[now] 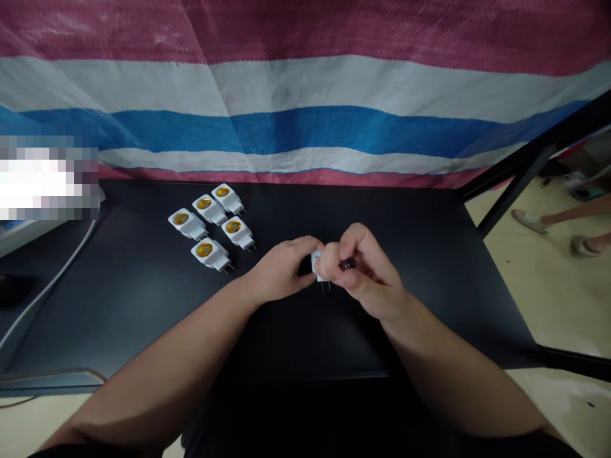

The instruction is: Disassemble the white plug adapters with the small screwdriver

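Observation:
My left hand (pixel 287 268) is closed on a white plug piece (pixel 319 270), whose two metal prongs point toward me. Held over the same piece, my right hand (pixel 370 272) has its fingers wrapped round a dark handle (pixel 349 263), most of which is hidden, as is its far end. Several white plug-in sockets with round yellow openings lie to the left of my hands, among them one at the front (pixel 210 253) and one nearer my left hand (pixel 237 232).
The black table (pixel 286 343) has a striped sheet (pixel 305 130) behind it. A white cable (pixel 62 273) runs down the left side, near a dark object (pixel 14 289). Black frame bars (pixel 520 181) stand at the right; beyond them, a person's feet (pixel 532 221) show on the floor.

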A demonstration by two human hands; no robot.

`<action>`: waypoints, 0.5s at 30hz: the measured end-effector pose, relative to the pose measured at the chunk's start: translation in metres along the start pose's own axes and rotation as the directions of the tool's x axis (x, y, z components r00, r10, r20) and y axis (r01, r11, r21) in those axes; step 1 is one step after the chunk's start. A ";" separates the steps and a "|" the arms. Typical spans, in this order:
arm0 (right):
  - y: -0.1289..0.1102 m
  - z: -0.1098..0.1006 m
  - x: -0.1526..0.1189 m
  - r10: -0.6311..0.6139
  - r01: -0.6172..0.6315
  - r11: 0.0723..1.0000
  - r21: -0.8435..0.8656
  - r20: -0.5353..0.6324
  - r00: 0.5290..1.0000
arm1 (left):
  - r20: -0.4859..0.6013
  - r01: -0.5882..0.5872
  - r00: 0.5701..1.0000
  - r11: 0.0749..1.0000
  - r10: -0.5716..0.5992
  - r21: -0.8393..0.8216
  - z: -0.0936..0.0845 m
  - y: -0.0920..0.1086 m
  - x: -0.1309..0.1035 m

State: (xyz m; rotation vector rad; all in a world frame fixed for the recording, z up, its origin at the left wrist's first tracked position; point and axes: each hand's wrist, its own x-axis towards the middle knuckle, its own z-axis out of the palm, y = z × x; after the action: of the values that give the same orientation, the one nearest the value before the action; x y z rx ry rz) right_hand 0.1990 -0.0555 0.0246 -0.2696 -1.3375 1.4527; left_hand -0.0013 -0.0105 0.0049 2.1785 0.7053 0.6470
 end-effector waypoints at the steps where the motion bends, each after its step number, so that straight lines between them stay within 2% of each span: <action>1: -0.001 -0.001 0.000 -0.004 0.003 1.000 -0.029 -0.016 1.000 | -0.001 0.001 1.000 1.000 -0.001 0.007 0.000 -0.001 0.000; 4: -0.005 -0.005 0.002 0.028 -0.035 0.991 -0.133 -0.050 0.998 | -0.008 -0.002 1.000 0.999 0.003 0.034 0.001 -0.002 -0.001; 7: -0.007 -0.006 0.003 0.076 -0.076 0.996 -0.045 -0.003 0.997 | 0.002 0.003 1.000 1.000 -0.003 0.018 0.000 -0.003 -0.001; 10: -0.004 -0.004 0.002 0.051 -0.054 0.996 0.065 0.046 0.998 | 0.002 -0.001 1.000 1.000 0.001 -0.006 0.000 -0.001 0.000; 15: -0.001 -0.006 0.001 0.008 -0.007 1.000 -0.028 0.021 1.000 | -0.009 0.001 1.000 1.000 -0.001 0.005 0.000 -0.001 -0.001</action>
State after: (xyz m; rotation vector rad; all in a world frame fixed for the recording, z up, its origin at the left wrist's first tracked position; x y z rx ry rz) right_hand 0.2042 -0.0516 0.0240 -0.2792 -1.3758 1.4474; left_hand -0.0017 -0.0107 0.0039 2.1815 0.7129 0.6554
